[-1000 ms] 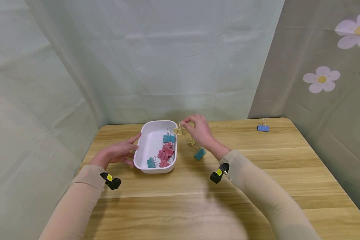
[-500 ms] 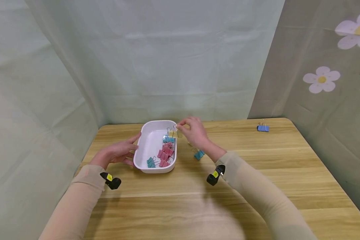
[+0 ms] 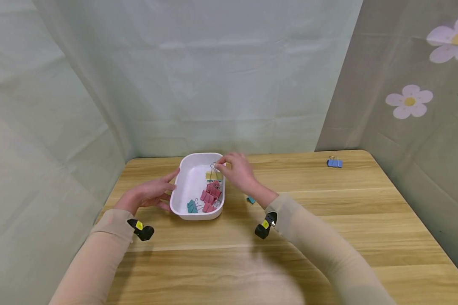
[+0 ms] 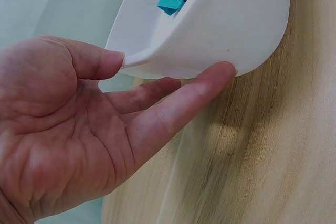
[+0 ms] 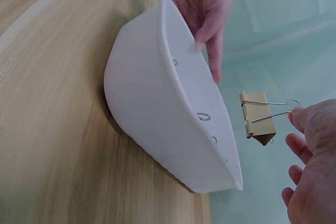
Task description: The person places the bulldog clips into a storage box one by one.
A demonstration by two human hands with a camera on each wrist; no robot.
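A white oval tray (image 3: 191, 180) sits on the wooden table and holds several pink and teal binder clips (image 3: 210, 195). My right hand (image 3: 234, 169) pinches a yellow binder clip (image 3: 213, 174) by its wire handles and holds it over the tray's right side. In the right wrist view the yellow binder clip (image 5: 257, 117) hangs above the tray rim (image 5: 194, 93). My left hand (image 3: 150, 193) rests with straight fingers against the tray's left wall (image 4: 220, 30), thumb at the rim.
A teal clip (image 3: 250, 199) lies on the table partly behind my right wrist. A blue clip (image 3: 334, 162) lies near the far right corner. Green fabric walls enclose the table on the back and sides.
My right hand has carried the yellow clip leftward from beside the tray to above its right side. The left hand has stayed against the tray.
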